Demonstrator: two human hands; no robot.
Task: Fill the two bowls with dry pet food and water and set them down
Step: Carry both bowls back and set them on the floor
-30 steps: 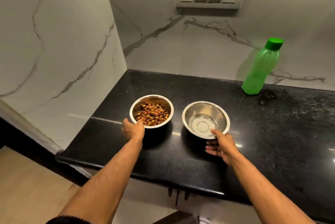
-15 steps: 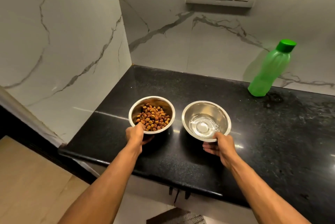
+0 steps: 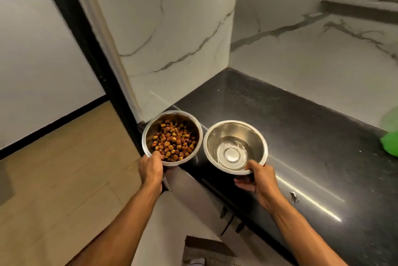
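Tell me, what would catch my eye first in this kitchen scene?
Two shiny steel bowls, side by side near the corner of a black countertop. The left hand grips the near rim of the kibble bowl, filled with brown and orange pet food, while the right hand grips the water bowl, which holds clear water. Something bright green peeks in at the right edge.

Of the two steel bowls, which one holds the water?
The water bowl, held by the right hand. Its inside is shiny with clear liquid; the food bowl in the left hand holds brown kibble.
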